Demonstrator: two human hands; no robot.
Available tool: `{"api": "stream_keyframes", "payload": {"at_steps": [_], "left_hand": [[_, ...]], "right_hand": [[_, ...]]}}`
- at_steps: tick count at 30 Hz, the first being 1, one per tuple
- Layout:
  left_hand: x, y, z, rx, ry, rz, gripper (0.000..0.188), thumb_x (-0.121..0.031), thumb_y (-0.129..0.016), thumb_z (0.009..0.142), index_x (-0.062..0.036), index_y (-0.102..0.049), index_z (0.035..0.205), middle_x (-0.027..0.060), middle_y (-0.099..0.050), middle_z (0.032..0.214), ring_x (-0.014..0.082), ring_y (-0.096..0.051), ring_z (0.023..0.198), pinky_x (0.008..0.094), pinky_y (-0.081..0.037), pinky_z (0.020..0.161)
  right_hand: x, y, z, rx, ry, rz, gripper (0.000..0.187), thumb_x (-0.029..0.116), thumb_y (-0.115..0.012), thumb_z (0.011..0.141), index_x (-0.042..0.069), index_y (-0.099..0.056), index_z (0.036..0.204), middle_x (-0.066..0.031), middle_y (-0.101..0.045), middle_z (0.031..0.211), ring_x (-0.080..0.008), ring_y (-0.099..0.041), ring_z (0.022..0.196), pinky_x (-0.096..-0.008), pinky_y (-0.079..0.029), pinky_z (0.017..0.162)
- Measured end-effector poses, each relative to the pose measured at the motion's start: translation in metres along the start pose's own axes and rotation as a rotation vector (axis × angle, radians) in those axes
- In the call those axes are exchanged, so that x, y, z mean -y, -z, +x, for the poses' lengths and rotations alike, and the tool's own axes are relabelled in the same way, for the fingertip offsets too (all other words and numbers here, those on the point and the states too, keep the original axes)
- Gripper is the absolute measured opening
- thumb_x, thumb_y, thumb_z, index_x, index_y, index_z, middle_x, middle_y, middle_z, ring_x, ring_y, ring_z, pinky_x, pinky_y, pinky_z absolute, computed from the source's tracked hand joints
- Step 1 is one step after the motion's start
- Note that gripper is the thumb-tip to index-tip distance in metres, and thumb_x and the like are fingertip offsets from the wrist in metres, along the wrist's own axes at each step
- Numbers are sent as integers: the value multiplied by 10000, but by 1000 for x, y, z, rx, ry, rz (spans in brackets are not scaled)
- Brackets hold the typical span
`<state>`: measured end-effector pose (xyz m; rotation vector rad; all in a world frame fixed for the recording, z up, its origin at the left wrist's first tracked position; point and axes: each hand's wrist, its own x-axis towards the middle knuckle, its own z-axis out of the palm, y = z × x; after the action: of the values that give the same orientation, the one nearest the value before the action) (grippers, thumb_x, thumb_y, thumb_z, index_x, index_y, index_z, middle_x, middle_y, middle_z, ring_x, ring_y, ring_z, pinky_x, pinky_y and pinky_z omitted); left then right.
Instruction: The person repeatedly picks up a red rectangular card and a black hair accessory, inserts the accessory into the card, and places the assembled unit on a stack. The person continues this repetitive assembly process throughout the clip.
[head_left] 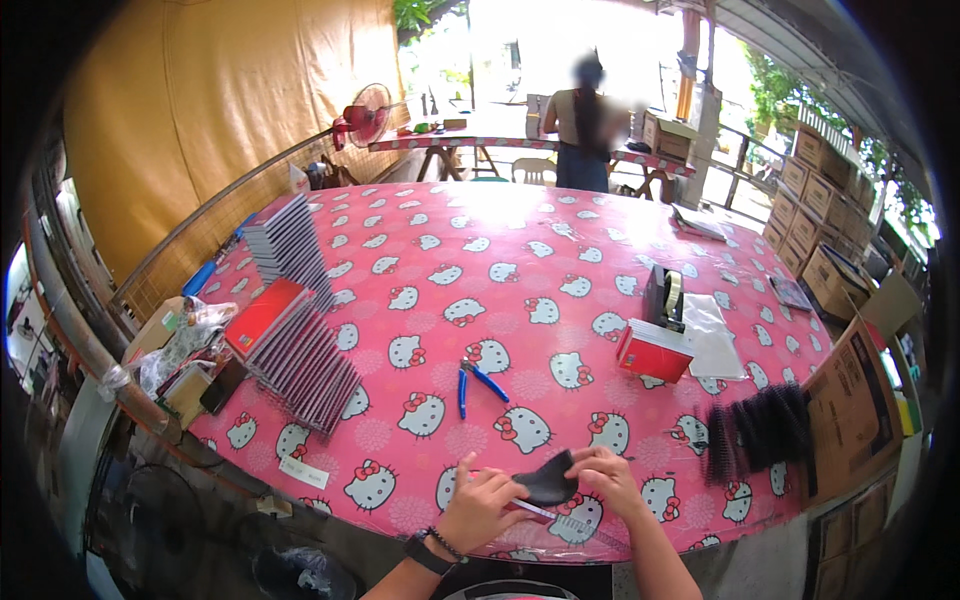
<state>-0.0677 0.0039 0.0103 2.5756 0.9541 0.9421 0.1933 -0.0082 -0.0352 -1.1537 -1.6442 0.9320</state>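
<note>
My left hand [478, 503] and my right hand [606, 478] meet at the near edge of the pink cartoon-cat tablecloth [520, 250]. Both grip a black curved piece [549, 481] between them, which looks like a short length of spiral binding coil. A thin white strip [535, 510] lies just under it. My left wrist wears a dark band. Blue-handled pliers [474, 382] lie on the cloth a little beyond my left hand.
Fanned rows of spiral notebooks [300, 355] with a red cover lie at left, another stack [286, 242] behind. A red box [652, 351], tape dispenser [662, 296] and black coils [758, 428] sit at right. Cardboard boxes [850, 410] stand beyond; a person [583, 125] stands far back.
</note>
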Motion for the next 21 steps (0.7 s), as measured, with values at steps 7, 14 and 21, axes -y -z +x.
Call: {"api": "stream_keyframes", "payload": {"at_steps": [7, 14, 21], "left_hand": [[9, -6, -3, -20, -44, 14, 228, -299, -775, 690, -153, -641, 802, -34, -611, 778, 145, -592, 802, 414, -315, 907], [14, -7, -8, -5, -20, 91, 232, -307, -751, 701, -157, -650, 846, -50, -625, 829, 140, -568, 877, 462, -269, 936], [16, -13, 5, 29, -61, 79, 248, -326, -781, 677, -151, -659, 803, -40, -633, 806, 152, -570, 834, 431, -281, 910]], "right_hand": [[32, -16, -16, -65, -101, -175, 410, 275, -791, 722, 42, -675, 1039, -145, -590, 1082, -223, -582, 919, -333, -479, 825], [22, 21, -9, -164, -77, -698, 559, 440, -813, 631, 63, -669, 1019, -188, -551, 1142, -359, -458, 1136, -422, -441, 923], [11, 11, -5, -131, -41, -530, 581, 456, -802, 649, 93, -647, 1076, -230, -482, 1240, -393, -434, 1200, -458, -386, 992]]}}
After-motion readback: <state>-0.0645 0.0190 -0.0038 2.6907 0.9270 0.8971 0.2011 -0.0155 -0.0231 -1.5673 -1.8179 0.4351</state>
